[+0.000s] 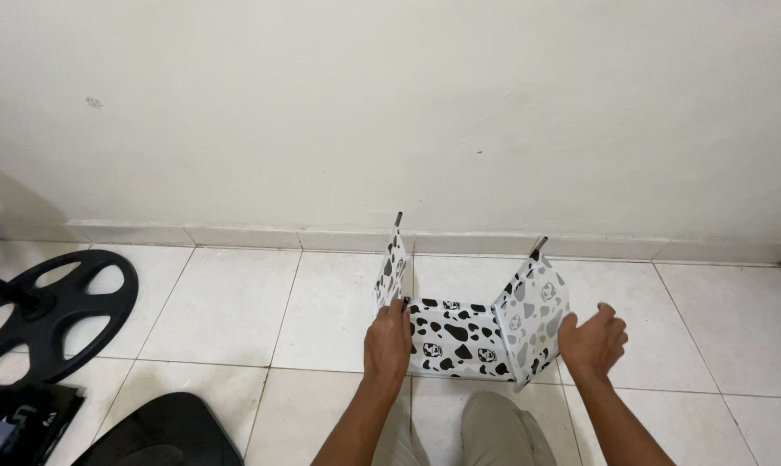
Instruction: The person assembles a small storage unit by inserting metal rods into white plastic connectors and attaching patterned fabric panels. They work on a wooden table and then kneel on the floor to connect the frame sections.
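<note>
Single view: head-worn camera, looks forward and down from above the person's knees. Faces the white wall [390, 103]; its baseboard crosses mid-frame. Tiled floor [235, 302] below the wall fills the near half. No second view to overlap.

No packages, labels, signs, screens visible — none anywhere.

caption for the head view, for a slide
Two hands, left hand and right hand, steady a cow-print folding panel upright on a tiled floor.
</note>
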